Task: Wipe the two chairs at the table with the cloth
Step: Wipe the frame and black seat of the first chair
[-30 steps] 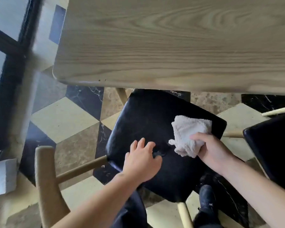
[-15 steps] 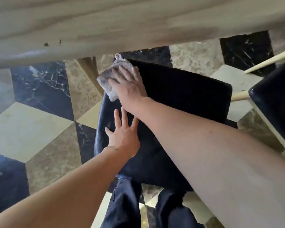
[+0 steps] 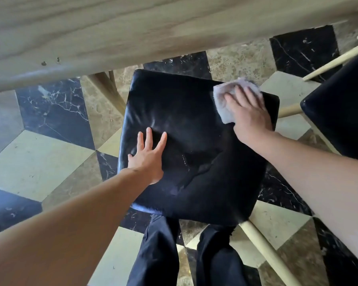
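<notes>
A chair with a black padded seat stands below me, its far edge under the wooden table. My right hand presses a pale cloth flat onto the seat's far right corner, fingers straight over it. My left hand rests flat on the seat's left side, fingers spread. A second black chair seat shows at the right edge, partly cut off.
The floor is a checker of black, cream and brown marble tiles. Light wooden chair legs stick out around both seats. My legs in dark trousers stand at the seat's near edge.
My right hand has swept the cloth from the seat's far left corner across to its far right corner. My left hand stayed flat on the seat's left side.
</notes>
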{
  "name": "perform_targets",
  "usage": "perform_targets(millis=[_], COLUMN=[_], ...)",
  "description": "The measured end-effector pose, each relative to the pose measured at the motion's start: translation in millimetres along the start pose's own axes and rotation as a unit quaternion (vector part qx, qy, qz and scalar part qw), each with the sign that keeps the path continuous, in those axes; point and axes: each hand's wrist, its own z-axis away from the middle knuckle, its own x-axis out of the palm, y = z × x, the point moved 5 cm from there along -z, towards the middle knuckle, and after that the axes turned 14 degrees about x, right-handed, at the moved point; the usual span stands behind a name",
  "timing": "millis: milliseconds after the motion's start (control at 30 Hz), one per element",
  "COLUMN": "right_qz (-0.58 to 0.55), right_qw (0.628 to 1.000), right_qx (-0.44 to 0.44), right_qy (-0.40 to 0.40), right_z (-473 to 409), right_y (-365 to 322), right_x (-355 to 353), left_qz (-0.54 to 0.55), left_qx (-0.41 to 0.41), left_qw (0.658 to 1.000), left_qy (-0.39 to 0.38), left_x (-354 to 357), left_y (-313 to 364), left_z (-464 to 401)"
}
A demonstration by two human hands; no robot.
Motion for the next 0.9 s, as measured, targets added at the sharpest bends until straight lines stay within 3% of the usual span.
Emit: perform_targets(millis=[200, 300, 467, 667, 800, 900], right_qz=[-0.061, -0.101, -0.123, -0.173, -0.174, -0.225], right_qw=[0.989, 0.971, 0.958, 0.9, 0.887, 0.868], right_qx=[0.131, 0.212, 0.26, 0.384, 0.4, 0.428], right_qy=[0.04, 0.029, -0.009, -0.111, -0.149, -0.112], right_z=[38, 83, 171, 274, 279, 269], right_y=[55, 45, 19, -31, -39, -31], right_x=[15, 34, 66, 107, 111, 100], left_qz=[-0.006, -0.019, -0.019, -0.008, 0.003, 0.018], left_qx=[0.002, -0.003, -0.005, -0.008, -0.004, 0.002], left_qw=[1.0, 0.999, 1.0, 1.0, 1.0, 0.999], left_qy=[0.027, 0.027, 0.009, 0.003, 0.007, 0.029], left_x=[-1, -1, -2, -3, -3, -9], left_y=[-4, -3, -2, -2, -2, -2], left_z=[-1, 1, -1, -2, -2, 1])
